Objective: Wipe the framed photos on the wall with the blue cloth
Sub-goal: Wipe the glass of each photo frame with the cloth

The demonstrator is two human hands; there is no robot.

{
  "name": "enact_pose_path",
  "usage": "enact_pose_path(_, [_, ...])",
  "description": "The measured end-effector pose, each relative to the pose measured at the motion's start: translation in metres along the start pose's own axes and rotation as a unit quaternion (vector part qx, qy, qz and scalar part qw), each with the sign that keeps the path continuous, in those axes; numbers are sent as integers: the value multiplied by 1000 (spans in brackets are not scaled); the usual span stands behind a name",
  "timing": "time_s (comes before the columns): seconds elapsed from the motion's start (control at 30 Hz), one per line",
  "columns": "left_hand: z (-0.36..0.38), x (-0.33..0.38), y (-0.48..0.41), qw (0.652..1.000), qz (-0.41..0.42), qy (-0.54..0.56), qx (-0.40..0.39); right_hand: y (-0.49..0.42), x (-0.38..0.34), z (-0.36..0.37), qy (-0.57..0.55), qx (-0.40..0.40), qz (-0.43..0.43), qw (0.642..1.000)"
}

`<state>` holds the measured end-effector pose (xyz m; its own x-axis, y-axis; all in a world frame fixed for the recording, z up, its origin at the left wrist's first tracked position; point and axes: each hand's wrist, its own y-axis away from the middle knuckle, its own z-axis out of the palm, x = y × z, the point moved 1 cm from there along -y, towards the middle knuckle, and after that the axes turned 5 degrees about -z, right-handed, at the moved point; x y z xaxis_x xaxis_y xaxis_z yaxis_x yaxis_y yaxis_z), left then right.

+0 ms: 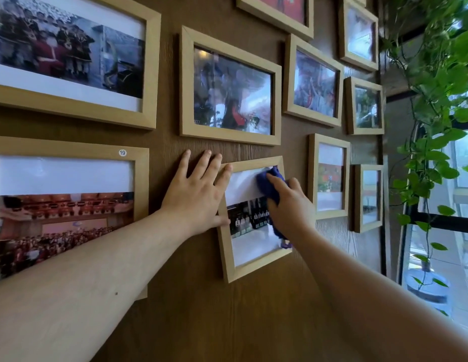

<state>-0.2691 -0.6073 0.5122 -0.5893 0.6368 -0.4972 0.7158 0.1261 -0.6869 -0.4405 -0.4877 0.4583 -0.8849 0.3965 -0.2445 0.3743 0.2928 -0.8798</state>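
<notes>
Pressing bunched blue cloth (270, 188) on glass of tilted light-wood frame (253, 270), right hand (290, 205) clenched around it. Left hand (199, 194) released, fingers splayed flat, bracing frame edge against wood-grain wall (201, 309).

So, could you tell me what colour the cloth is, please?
Deep blue cloth, clearest in the head view.

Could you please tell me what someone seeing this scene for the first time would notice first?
Two bare arms reach to a small frame hanging tilted at centre: the left hand lies flat on its left edge, while the right hand presses a blue cloth on its glass. Around it, wooden framed photos cover the brown wall, and a green vine hangs by the window at right.
</notes>
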Motion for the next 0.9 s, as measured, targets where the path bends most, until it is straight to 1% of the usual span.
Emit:
enact_pose_path(0.03, [0, 0, 0, 1000, 0, -1, 1, 6, -9, 1, -21, -11, -23, 999])
enact_pose_path(0.07, [0, 1, -1, 1000, -1, 0, 3, 14, -19, 2, -35, -26, -65, 997])
enact_pose_path(0.13, [1, 1, -1, 1000, -2, -2, 6, 32, -35, 8, -22, -54, -172, 983])
enact_pose_path(0.17, [1, 1, -1, 1000, -3, -5, 8, 38, -34, 10, -8, -58, -202, 978])
enact_pose_path(0.2, [1, 1, -1, 1000, -3, -7, 8, 40, -28, 12, 4, -59, -208, 976])
enact_pose_path(0.23, [1, 1, 0, 1000, -3, -9, 8, 40, -18, 14, 15, -56, -194, 979])
enact_pose_path(0.27, [0, 0, 0, 1000, -1, -11, 8, 39, -7, 14, 29, -53, -164, 985])
enact_pose_path(0.33, [0, 0, 0, 1000, 2, -14, 5, 38, 14, 11, 57, -56, -79, 994])
enact_pose_path(0.37, [1, 0, 0, 1000, 4, -13, 4, 39, 21, 11, 66, -61, -48, 995])
enact_pose_path(0.4, [1, 0, 0, 1000, 4, -12, 5, 40, 25, 11, 69, -64, -40, 995])
enact_pose_path(0.47, [1, 0, -1, 1000, 3, -13, 6, 46, 17, 13, 57, -70, -82, 993])
enact_pose_path(0.57, [0, 0, -1, 1000, 3, -19, 3, 60, -10, 17, 48, -100, -200, 973])
enact_pose_path(0.6, [0, -1, -1, 1000, 1, -21, 5, 65, -17, 20, 57, -107, -228, 966])
enact_pose_path(0.63, [0, -2, -2, 1000, 1, -23, 6, 66, -20, 21, 62, -112, -239, 963])
enact_pose_path(0.73, [-3, 1, 0, 1000, 1, -27, 1, 68, -1, 20, 84, -112, -204, 969])
enact_pose_path(0.83, [-3, 2, 0, 1000, 0, -25, -9, 68, 28, 17, 94, -115, -87, 985])
enact_pose_path(0.87, [-3, 3, 0, 1000, 0, -25, -9, 69, 33, 16, 98, -116, -61, 986])
enact_pose_path(0.9, [-3, 3, 0, 1000, 0, -24, -8, 72, 34, 16, 104, -124, -53, 985])
